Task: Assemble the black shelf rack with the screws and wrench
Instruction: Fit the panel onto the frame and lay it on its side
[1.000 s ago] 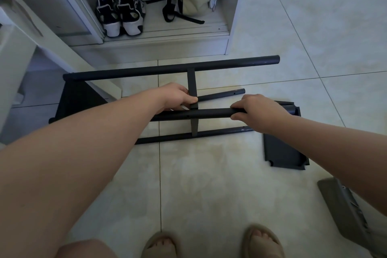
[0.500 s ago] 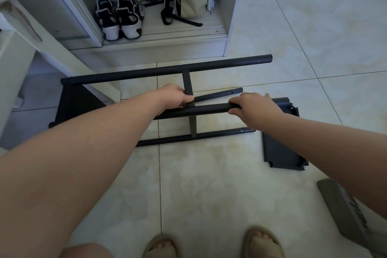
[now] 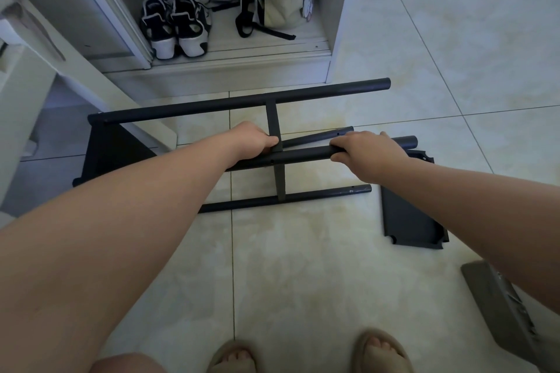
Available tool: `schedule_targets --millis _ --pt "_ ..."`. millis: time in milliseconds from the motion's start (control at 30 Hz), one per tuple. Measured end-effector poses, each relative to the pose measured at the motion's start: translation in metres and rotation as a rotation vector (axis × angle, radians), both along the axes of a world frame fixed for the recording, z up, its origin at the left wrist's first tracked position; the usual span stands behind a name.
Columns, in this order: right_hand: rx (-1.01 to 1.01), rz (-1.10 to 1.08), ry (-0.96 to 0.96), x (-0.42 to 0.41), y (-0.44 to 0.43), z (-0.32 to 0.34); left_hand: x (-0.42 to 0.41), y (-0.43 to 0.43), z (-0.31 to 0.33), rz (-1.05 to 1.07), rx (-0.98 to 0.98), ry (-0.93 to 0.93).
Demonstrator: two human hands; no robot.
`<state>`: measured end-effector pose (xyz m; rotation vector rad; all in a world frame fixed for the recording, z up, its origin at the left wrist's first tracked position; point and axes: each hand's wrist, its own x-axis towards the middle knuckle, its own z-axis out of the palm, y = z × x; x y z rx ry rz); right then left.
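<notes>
On the tile floor (image 3: pixel 303 281) the black shelf rack (image 3: pixel 242 103) lies half built. Your left hand (image 3: pixel 254 140) and right hand (image 3: pixel 365 151) both grip its middle pole (image 3: pixel 303 155). One black panel (image 3: pixel 407 221) lies loose beside it.

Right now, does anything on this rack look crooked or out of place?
Yes. The thin rod beyond the thick tube gripped by the right hand slants, closing on that tube toward the crossbar, while the other bars run roughly parallel. Its right end is free. A black panel lies loose on the floor.
</notes>
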<state>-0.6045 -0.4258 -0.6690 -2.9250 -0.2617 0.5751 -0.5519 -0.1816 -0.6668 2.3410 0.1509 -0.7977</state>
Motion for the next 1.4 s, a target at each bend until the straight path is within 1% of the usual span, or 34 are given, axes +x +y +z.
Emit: schedule_targets --millis 167,433,500,667,833,1033,1133,1267,1400 --pt "-0.002 0.012 0.0 0.0 -0.002 0.0 0.006 -0.003 0.004 -0.042 0.075 0.04" --pt "0.009 0.009 0.001 -0.001 0.0 0.001 0.005 0.004 0.001 -0.027 0.027 0.1" --pt "0.014 0.007 0.004 -0.002 0.0 0.001 0.006 0.004 0.001 0.006 -0.003 0.096" --pt "0.017 -0.008 0.025 -0.002 0.0 0.006 0.01 -0.004 0.0 0.09 -0.148 0.076" --pt "-0.005 -0.006 0.013 -0.007 -0.003 0.002 0.009 0.0 0.0 0.155 -0.171 0.13" --pt "-0.009 -0.007 0.02 -0.006 -0.003 0.004 0.005 -0.002 -0.001 0.158 -0.196 0.095" --pt "-0.019 -0.011 0.031 -0.006 -0.003 0.003 0.003 -0.001 -0.002 0.11 -0.173 0.065" --pt "-0.017 -0.008 0.024 -0.008 -0.004 0.002 -0.002 -0.001 -0.001 0.016 -0.048 0.022" --pt "-0.015 -0.003 0.003 -0.016 -0.007 0.0 -0.008 -0.005 -0.002 0.009 -0.047 0.003"
